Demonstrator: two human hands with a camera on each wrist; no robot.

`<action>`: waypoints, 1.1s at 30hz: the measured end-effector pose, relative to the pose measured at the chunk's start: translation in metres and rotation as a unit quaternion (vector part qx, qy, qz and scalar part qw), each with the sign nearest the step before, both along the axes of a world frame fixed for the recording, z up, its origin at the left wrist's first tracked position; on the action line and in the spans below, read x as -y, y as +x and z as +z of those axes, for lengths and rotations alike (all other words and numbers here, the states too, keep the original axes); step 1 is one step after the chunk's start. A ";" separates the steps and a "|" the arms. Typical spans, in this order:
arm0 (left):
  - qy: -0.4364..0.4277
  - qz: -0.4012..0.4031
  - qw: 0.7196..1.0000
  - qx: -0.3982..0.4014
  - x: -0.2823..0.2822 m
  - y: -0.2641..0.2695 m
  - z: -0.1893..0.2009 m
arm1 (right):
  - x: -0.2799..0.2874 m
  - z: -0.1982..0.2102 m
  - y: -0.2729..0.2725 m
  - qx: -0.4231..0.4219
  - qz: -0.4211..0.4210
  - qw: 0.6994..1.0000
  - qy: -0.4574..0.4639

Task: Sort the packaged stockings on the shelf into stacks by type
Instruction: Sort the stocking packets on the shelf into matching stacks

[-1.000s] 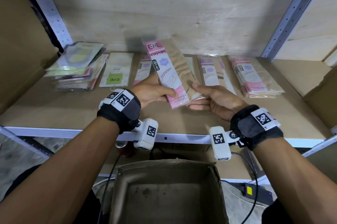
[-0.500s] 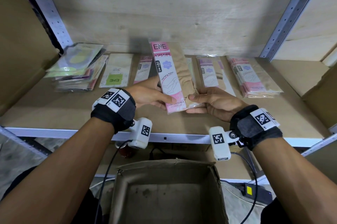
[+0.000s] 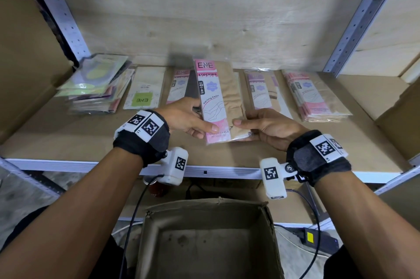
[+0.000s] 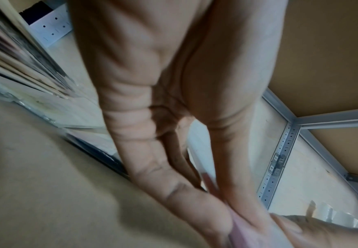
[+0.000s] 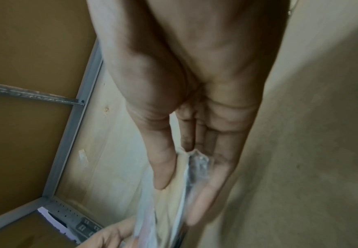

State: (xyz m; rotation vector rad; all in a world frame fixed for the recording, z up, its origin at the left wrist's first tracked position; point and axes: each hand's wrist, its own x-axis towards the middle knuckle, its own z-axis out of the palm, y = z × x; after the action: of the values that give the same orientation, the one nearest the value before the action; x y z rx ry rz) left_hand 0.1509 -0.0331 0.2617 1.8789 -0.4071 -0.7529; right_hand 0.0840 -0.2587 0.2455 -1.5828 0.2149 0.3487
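Both hands hold one pink-and-beige ENE stocking pack (image 3: 218, 99) upright above the middle of the shelf (image 3: 68, 142). My left hand (image 3: 193, 119) pinches its lower left edge with thumb on the front. My right hand (image 3: 256, 124) pinches the lower right corner. In the right wrist view the pack's clear edge (image 5: 197, 161) lies between thumb and fingers. Flat on the shelf lie a mixed stack (image 3: 95, 88) at far left, a green-label pack (image 3: 144, 90), a pink pack (image 3: 178, 85), loose packs (image 3: 261, 90) and a pink stack (image 3: 313, 94) at right.
Metal uprights (image 3: 61, 15) stand at both back corners, with a plywood back wall. An open cardboard box (image 3: 204, 240) sits below the shelf's front rail (image 3: 216, 170). Cables and a black adapter (image 3: 318, 240) lie on the floor.
The held pack has turned from tilted left to nearly upright. My right hand, open beside the pack a second ago, now pinches its lower right corner.
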 end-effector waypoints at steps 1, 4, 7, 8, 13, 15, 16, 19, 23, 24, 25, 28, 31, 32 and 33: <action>0.002 0.014 1.000 -0.004 0.001 0.000 -0.001 | -0.001 0.000 0.000 0.002 -0.005 1.000 -0.007; 0.007 0.054 0.999 -0.004 0.003 0.000 -0.003 | -0.002 0.000 0.002 0.010 -0.037 0.999 -0.034; -0.007 0.083 0.997 0.010 0.005 0.000 -0.004 | 0.001 0.000 0.004 0.014 -0.059 0.996 -0.070; -0.014 0.089 0.996 0.017 0.005 0.000 -0.004 | 0.002 0.001 0.004 0.014 -0.064 0.995 -0.072; -0.026 0.104 0.993 0.057 0.005 0.004 -0.004 | 0.004 0.009 0.004 0.028 -0.057 0.995 -0.077; -0.014 0.110 0.991 0.070 0.005 0.007 -0.005 | 0.003 0.010 0.007 0.030 -0.058 0.994 -0.086; -0.008 0.113 0.991 0.073 0.005 0.008 -0.005 | 0.001 0.011 0.009 0.028 -0.063 0.994 -0.090; -0.002 0.129 0.987 0.095 0.007 0.011 -0.004 | -0.004 0.017 0.015 0.031 -0.078 0.991 -0.099; -0.041 0.196 0.962 0.186 0.011 0.023 0.011 | -0.008 0.039 0.028 0.107 -0.119 0.981 -0.109; -0.064 0.214 0.955 0.197 0.012 0.027 0.015 | -0.008 0.047 0.033 0.127 -0.132 0.977 -0.107; -0.084 0.229 0.948 0.204 0.013 0.032 0.020 | -0.008 0.053 0.038 0.144 -0.147 0.973 -0.102; -0.121 0.263 0.936 0.201 0.017 0.047 0.026 | -0.009 0.070 0.057 0.183 -0.181 0.961 -0.101; -0.127 0.293 0.928 0.192 0.020 0.058 0.024 | -0.009 0.074 0.075 0.186 -0.198 0.954 -0.122; -0.120 0.297 0.927 0.193 0.022 0.060 0.022 | -0.008 0.071 0.079 0.181 -0.200 0.954 -0.129; -0.109 0.298 0.928 0.195 0.024 0.062 0.019 | -0.006 0.067 0.083 0.175 -0.200 0.954 -0.136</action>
State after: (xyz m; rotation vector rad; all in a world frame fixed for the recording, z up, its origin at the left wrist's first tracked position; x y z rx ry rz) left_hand 0.2134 -0.0568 0.2811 1.7935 -0.1339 0.0759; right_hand 0.1669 -0.2531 0.3129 -1.7927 0.3109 -0.2896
